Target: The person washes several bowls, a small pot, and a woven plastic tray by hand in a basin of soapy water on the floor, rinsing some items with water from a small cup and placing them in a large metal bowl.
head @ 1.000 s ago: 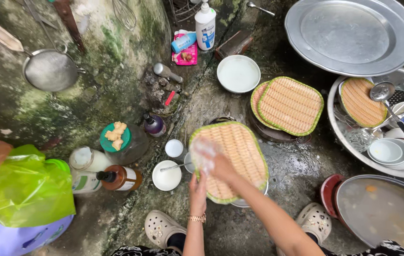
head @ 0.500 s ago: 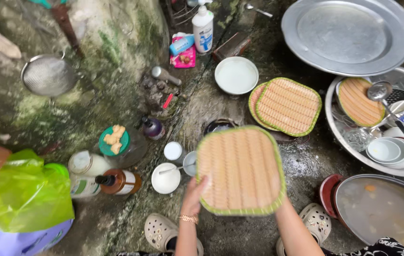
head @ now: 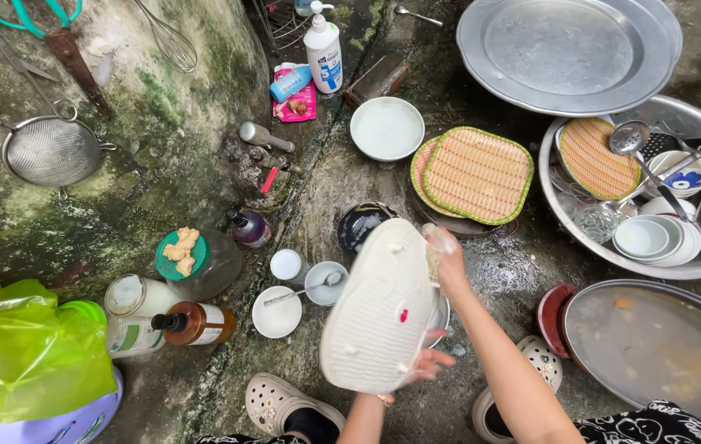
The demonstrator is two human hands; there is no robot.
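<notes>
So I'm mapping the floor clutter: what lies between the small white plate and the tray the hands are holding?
In the head view, a small bowl with a spoon lies between the plate and tray.

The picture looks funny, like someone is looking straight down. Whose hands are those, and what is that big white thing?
The camera sits on a person's head and looks down, so you see their own two arms and their sandals on the wet ground. There is no machine here. The left hand holds the bottom edge of a white oval tray, seen from its pale underside, and the right hand holds its top edge. Around it lie a white bowl, woven trays with green rims, a soap bottle, small cups, a big metal basin full of dishes, and a strainer.
</notes>
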